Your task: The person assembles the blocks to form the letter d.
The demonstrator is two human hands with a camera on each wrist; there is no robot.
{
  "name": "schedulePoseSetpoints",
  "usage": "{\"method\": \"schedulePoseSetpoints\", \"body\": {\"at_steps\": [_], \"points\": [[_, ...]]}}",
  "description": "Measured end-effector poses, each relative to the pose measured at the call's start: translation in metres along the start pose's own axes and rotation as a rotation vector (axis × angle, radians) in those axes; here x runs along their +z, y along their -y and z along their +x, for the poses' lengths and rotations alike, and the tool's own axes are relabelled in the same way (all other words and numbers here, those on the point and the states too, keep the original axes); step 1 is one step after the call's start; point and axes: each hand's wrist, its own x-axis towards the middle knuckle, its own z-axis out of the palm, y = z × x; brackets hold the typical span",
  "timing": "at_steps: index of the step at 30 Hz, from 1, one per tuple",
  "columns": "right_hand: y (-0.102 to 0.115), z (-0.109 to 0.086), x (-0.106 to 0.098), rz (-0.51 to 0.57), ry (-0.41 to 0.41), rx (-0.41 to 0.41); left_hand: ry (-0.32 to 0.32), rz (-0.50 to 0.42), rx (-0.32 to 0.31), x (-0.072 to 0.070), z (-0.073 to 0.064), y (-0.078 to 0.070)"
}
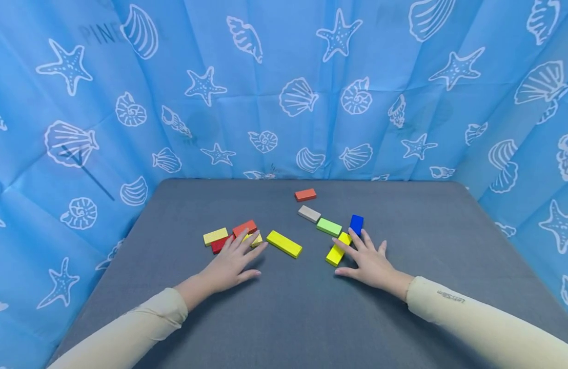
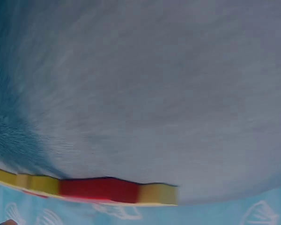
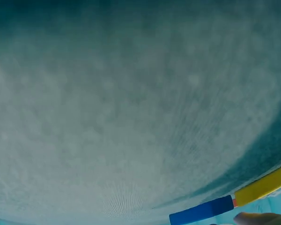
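Fingers spread, my left hand (image 1: 228,265) is over a cluster of blocks at the left: a pale yellow block (image 1: 215,237), a dark red block (image 1: 218,247), an orange block (image 1: 244,227) and another pale yellow block (image 1: 257,241) partly hidden by its fingers. My right hand (image 1: 370,264), also spread, reaches over a bright yellow block (image 1: 333,255) and the near end of a blue block (image 1: 356,222). Whether fingertips touch the blocks I cannot tell. The left wrist view shows the red block (image 2: 100,189) low down; the blue block (image 3: 201,211) is low in the right wrist view.
Between the hands lies a long yellow block (image 1: 284,244). Farther back are a light green block (image 1: 329,226), a grey-beige block (image 1: 309,213) and an orange-red block (image 1: 305,195). The grey table (image 1: 293,318) meets a blue shell-patterned curtain (image 1: 275,123) at its back and sides.
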Motion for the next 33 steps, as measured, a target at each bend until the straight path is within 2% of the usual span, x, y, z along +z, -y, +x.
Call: {"method": "schedulePoseSetpoints", "body": {"at_steps": [4,10,16,23,33], "points": [[-0.001,0.004,0.001,0.007,0.020,-0.012,0.053,0.027,0.026,0.008,0.020,-0.004],[0.001,0.008,0.004,-0.014,0.023,-0.009,0.075,0.092,0.068,0.015,0.043,-0.006],[-0.003,0.012,0.004,-0.062,0.015,-0.028,0.117,0.092,0.048,0.018,0.062,-0.005],[-0.012,0.016,0.001,-0.116,-0.002,-0.113,0.162,0.111,0.036,0.020,0.071,-0.008],[-0.030,0.029,-0.004,-0.104,-0.032,-0.295,0.127,0.140,0.053,0.018,0.072,-0.009]]}}
